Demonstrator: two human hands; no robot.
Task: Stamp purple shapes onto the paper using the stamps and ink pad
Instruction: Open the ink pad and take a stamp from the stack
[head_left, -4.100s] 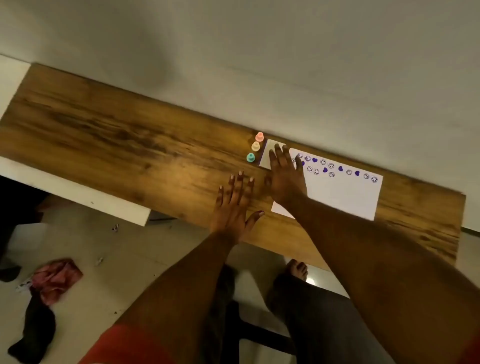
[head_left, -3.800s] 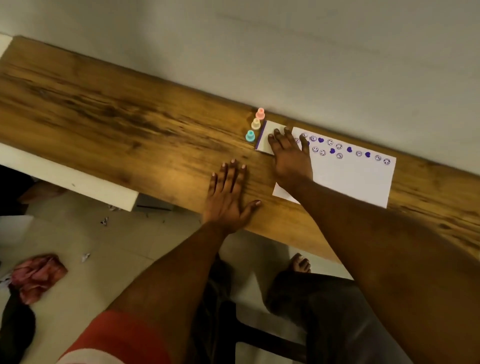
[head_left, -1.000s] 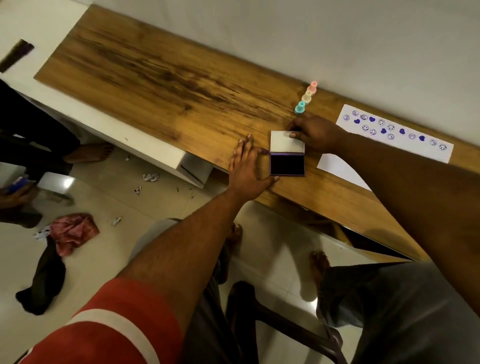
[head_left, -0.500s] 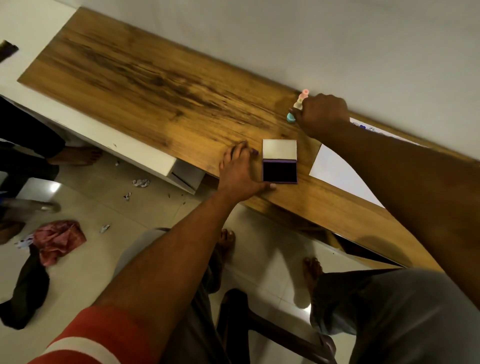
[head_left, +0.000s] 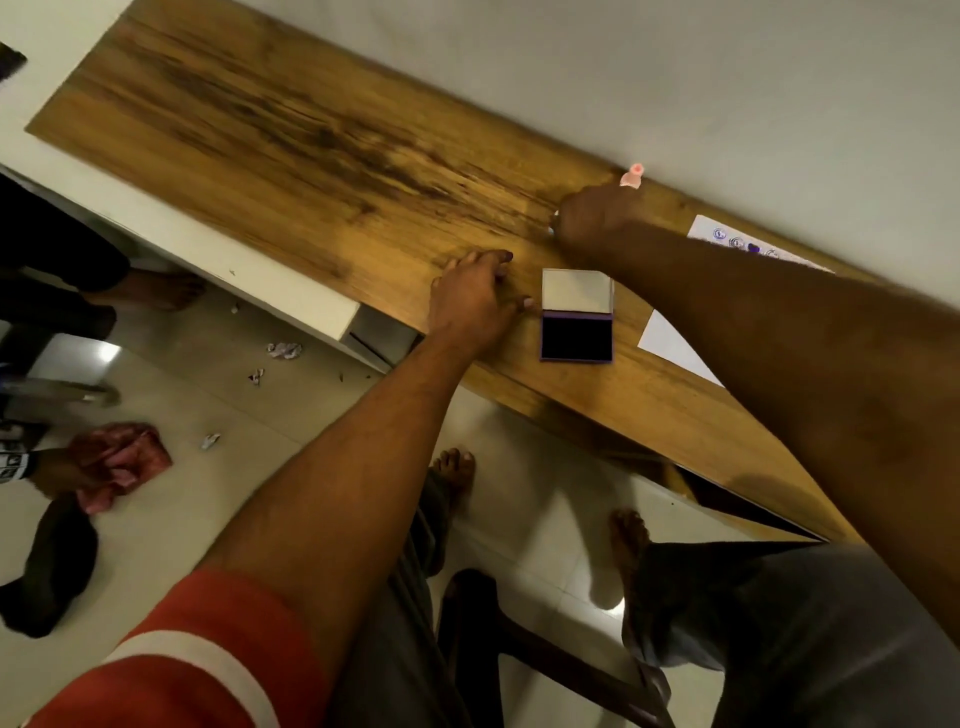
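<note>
The open ink pad (head_left: 576, 338) lies on the wooden table (head_left: 291, 140), its pale lid folded back and the dark purple pad facing up. My left hand (head_left: 470, 299) rests on the table just left of it, fingers loosely bent, holding nothing. My right hand (head_left: 589, 215) is curled over the row of stamps at the wall; a pale stamp end peeks out at its left edge. Only the pink stamp (head_left: 632, 176) shows beyond the knuckles. The white paper (head_left: 670, 343) lies right of the pad, mostly hidden by my right forearm; purple prints show along its far edge.
The table runs along a pale wall. A dark chair (head_left: 545, 654) stands under me by my legs. On the floor to the left lie a pink cloth (head_left: 119, 457), a dark cloth and paper scraps; another person's foot and hand show there.
My right hand left the ink pad lid and reached back to the stamps, now covering the teal and cream ones. My left hand stays beside the pad. The camera has shifted.
</note>
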